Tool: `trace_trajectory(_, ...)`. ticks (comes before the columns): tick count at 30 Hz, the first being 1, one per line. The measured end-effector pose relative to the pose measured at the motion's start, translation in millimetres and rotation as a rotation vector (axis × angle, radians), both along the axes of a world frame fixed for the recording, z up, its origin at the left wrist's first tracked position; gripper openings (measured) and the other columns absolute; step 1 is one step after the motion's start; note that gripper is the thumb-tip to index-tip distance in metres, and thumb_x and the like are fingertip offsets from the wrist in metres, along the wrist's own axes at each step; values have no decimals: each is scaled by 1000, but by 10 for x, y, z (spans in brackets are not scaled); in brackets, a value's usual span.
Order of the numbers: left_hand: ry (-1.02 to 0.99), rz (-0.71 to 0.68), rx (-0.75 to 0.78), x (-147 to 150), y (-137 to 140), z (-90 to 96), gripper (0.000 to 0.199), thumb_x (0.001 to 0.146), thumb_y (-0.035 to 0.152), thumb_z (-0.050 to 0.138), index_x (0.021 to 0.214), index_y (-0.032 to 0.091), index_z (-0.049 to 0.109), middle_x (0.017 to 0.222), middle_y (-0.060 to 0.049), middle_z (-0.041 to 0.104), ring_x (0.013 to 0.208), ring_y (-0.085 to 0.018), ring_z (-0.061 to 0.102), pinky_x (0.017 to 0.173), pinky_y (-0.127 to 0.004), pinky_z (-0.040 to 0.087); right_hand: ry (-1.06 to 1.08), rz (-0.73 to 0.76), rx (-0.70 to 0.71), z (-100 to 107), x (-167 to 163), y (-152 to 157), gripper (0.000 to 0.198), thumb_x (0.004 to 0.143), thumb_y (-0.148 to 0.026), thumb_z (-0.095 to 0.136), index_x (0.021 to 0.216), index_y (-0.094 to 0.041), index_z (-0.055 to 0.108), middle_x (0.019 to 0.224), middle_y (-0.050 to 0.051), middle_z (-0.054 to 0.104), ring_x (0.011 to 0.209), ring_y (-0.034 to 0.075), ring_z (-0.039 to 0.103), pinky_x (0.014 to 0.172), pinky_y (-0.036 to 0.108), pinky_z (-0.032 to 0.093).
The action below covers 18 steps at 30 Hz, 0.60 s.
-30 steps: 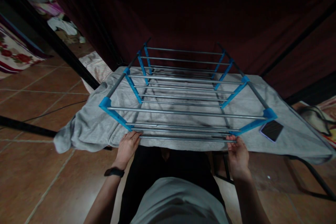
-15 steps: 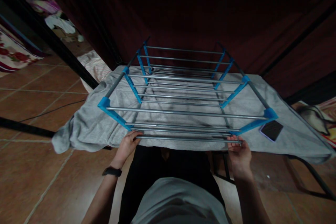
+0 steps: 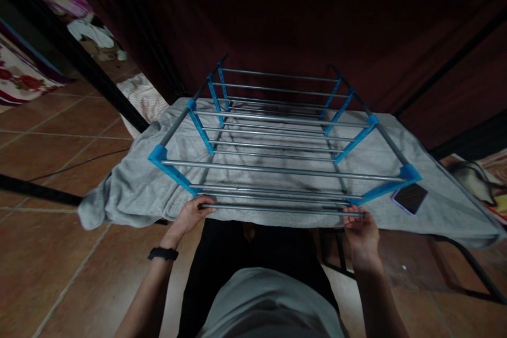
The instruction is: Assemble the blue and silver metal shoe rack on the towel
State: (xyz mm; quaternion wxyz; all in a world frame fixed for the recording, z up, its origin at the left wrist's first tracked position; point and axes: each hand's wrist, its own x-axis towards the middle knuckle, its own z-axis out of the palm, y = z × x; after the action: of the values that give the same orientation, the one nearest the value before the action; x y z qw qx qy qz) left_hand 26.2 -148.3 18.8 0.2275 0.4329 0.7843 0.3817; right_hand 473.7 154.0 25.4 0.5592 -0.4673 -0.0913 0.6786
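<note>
A loose grey metal tube (image 3: 277, 209) lies level across the front edge of the table, held near both ends. My left hand (image 3: 191, 214) is closed on its left end, thumb and fingers around it. My right hand (image 3: 360, 226) has its fingers curled under the right end, thumb at the tip. Just beyond stands a rack of grey metal tubes with blue plastic connectors (image 3: 372, 121), resting on a grey cloth (image 3: 146, 179). The rack's nearest lower bars run close behind the held tube.
A phone (image 3: 410, 198) lies on the cloth beside the rack's right front corner. Dark red curtain (image 3: 277, 16) hangs behind the table. A black metal pole (image 3: 95, 68) slants on the left, over a tiled floor (image 3: 47, 253). A thin cable (image 3: 79, 162) crosses the tiles.
My left hand has shifted slightly and its grip has changed, so the dark left end of the tube now shows. The right hand and the rack look almost unchanged.
</note>
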Motion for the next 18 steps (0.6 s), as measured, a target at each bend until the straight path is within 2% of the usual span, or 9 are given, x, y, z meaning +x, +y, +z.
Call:
trace_trajectory(4, -61, 18, -53, -46, 9, -1, 36, 68, 51, 73, 86, 20, 71, 86, -3, 72, 83, -20, 66, 79, -31, 54, -15, 10, -16, -6, -17, -6, 14, 88, -18, 45, 80, -20, 57, 78, -2, 68, 72, 11, 69, 69, 25, 58)
trace_trajectory(10, -100, 24, -68, -45, 10, 97, 39, 63, 54, 75, 83, 20, 71, 83, -3, 72, 81, -20, 66, 77, -31, 54, -12, 31, -5, -28, -11, -6, 13, 87, -18, 46, 80, -21, 57, 77, -3, 68, 70, 11, 68, 68, 25, 57)
trace_trajectory(18, -171, 21, -95, -39, 13, 157, 43, 60, 58, 77, 80, 19, 71, 78, -2, 70, 77, -19, 63, 73, -29, 52, 6, 20, -9, 83, -48, -3, 14, 88, -17, 46, 79, -20, 55, 75, -3, 67, 69, 11, 67, 68, 26, 57)
